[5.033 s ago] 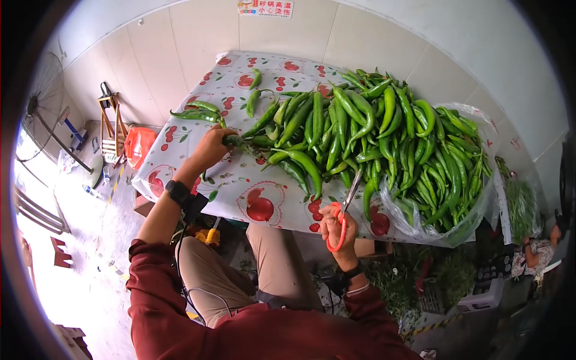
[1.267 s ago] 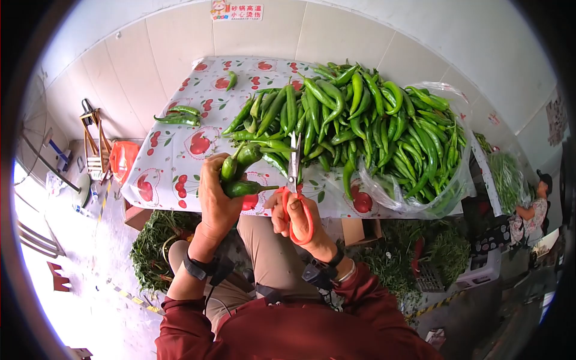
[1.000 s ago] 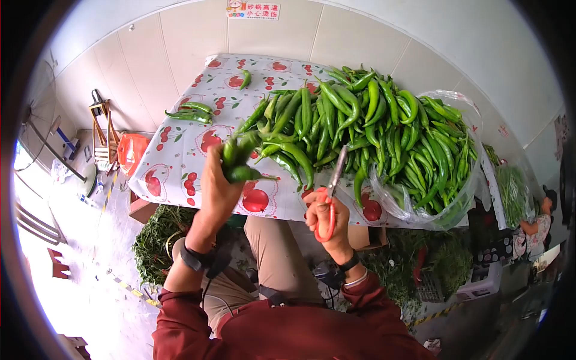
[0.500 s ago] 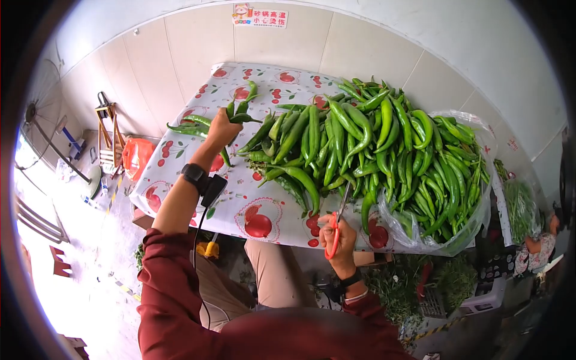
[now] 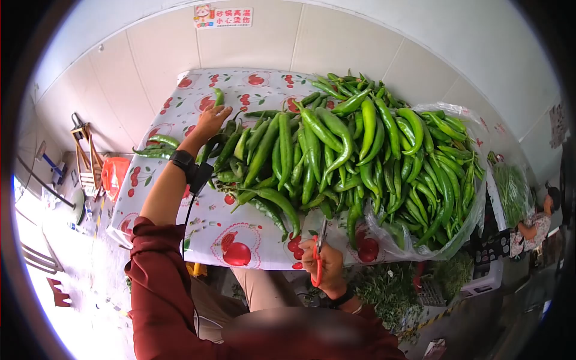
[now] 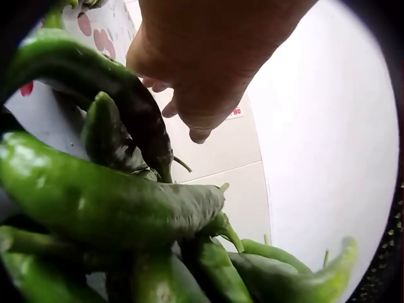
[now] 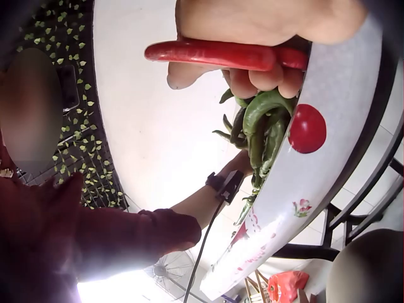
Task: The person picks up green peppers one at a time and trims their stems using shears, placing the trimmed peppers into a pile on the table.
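Observation:
My left hand [image 5: 210,122] hovers at the left end of a big heap of long green peppers [image 5: 312,150], fingers stretched out toward the back of the table. In the left wrist view, that hand [image 6: 202,69] has no pepper in it; a green pepper [image 6: 107,202] and a darker one [image 6: 139,104] lie close below. At the front edge my right hand [image 5: 327,270] grips scissors with red handles [image 5: 317,262], blades pointing up toward the heap. The right wrist view shows fingers curled round the red handle [image 7: 214,55] of the scissors; their blades are out of sight there.
A patterned tablecloth [image 5: 198,231] covers the table. Single peppers lie apart at left [image 5: 157,147] and back. A clear plastic bag [image 5: 447,249] sits under the heap's right side. Cut greens [image 5: 390,288] are on the floor; a person [image 5: 536,225] is far right.
The left hand carried several peppers from near the body to the heap's left end and let go of them. The right hand keeps the scissors, lowered slightly toward the front edge.

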Tool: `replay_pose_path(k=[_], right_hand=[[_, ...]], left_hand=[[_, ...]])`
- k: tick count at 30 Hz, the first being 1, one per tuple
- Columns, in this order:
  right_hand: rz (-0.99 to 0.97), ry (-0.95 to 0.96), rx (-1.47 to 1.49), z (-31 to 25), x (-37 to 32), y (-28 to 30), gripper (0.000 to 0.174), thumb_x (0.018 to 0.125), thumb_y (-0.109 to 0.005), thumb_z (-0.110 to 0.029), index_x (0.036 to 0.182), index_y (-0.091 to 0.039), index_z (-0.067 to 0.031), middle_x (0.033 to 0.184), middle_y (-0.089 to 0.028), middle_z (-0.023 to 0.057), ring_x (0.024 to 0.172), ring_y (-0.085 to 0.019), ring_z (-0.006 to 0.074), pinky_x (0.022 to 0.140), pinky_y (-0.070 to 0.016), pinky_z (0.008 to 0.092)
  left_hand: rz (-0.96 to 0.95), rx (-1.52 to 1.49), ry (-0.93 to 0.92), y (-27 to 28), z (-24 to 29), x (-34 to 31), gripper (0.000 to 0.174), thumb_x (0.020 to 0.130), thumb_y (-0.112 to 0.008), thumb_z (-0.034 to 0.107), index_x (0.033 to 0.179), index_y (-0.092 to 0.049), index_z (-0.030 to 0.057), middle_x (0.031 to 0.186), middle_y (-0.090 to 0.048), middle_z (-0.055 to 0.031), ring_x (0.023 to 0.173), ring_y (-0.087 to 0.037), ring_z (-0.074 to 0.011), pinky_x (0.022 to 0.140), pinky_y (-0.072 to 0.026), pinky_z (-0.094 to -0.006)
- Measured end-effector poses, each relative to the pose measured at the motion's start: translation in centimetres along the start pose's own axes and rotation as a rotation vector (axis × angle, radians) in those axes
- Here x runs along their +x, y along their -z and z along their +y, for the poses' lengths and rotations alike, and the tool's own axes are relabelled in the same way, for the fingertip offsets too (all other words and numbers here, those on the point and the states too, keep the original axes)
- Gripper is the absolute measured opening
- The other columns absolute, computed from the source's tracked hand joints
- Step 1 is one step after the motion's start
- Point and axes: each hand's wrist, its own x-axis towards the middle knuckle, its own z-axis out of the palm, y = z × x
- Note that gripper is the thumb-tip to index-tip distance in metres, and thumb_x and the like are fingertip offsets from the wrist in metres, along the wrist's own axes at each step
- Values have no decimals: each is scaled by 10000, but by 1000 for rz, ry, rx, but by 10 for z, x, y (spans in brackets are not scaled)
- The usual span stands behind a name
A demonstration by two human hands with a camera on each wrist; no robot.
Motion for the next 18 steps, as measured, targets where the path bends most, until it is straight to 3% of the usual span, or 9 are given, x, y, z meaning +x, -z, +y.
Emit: replay_pose_path(k=[1, 3, 4, 8, 11, 14, 17, 18], right_hand=[[11, 2, -4, 1, -1, 1, 334, 827, -670, -192, 1056, -552, 20, 712, -570, 7, 649, -529, 53, 615, -476, 212], [-12, -22, 101, 3, -1, 0, 360, 822, -683, -231, 1056, -557, 11, 736, -590, 17, 661, -545, 55, 632, -482, 213], [-1, -61, 74, 1, -1, 0, 353, 819, -685, -223, 1058, -560, 5, 753, -597, 18, 659, -551, 59, 645, -493, 216], [-11, 1, 5, 1, -1, 0, 330, 823, -675, -199, 1055, -560, 5, 771, -609, 32, 661, -571, 70, 650, -505, 227], [35, 19, -26, 1, -1, -2, 318, 817, -672, -172, 1055, -559, 7, 760, -615, 46, 666, -595, 87, 656, -510, 241], [36, 126, -140, -7, 3, -2, 298, 797, -671, -125, 1042, -564, 7, 764, -621, 59, 666, -612, 108, 656, -511, 246], [18, 125, -109, -2, 2, -1, 262, 777, -666, -90, 1002, -570, 5, 776, -624, 62, 662, -611, 118, 657, -511, 246], [46, 153, -134, -1, 2, -1, 226, 772, -657, -65, 969, -569, 3, 799, -628, 72, 665, -610, 123, 650, -509, 247]], left_hand=[[-5, -5, -9, 0, 0, 4, 609, 870, -468, 505, 1151, -561, -28, 1118, -569, -268, 1157, -479, -358, 981, -342, -410], [-195, -51, 73, 2, 1, 10, 623, 870, -435, 518, 1055, -589, -57, 1073, -582, -269, 1083, -517, -383, 936, -373, -423], [-201, -47, 124, 3, 4, 11, 562, 874, -415, 471, 972, -611, -46, 1019, -594, -270, 1014, -539, -408, 892, -394, -444], [-249, 149, 153, -3, -21, 24, 484, 868, -411, 413, 962, -628, -10, 998, -604, -261, 972, -558, -416, 858, -414, -455], [-127, 105, 251, 1, -19, 17, 413, 855, -425, 354, 939, -637, 10, 945, -607, -267, 927, -571, -422, 808, -434, -463], [95, 8, 195, 34, 31, -21, 375, 851, -450, 299, 845, -614, -39, 781, -583, -284, 789, -585, -420, 720, -450, -439], [180, -82, 62, 56, 20, -42, 349, 860, -440, 260, 871, -613, -43, 769, -573, -282, 749, -584, -404, 704, -446, -424], [165, -156, 129, 71, 34, -59, 327, 869, -445, 221, 907, -626, -49, 737, -607, -227, 700, -603, -310, 682, -454, -373]])
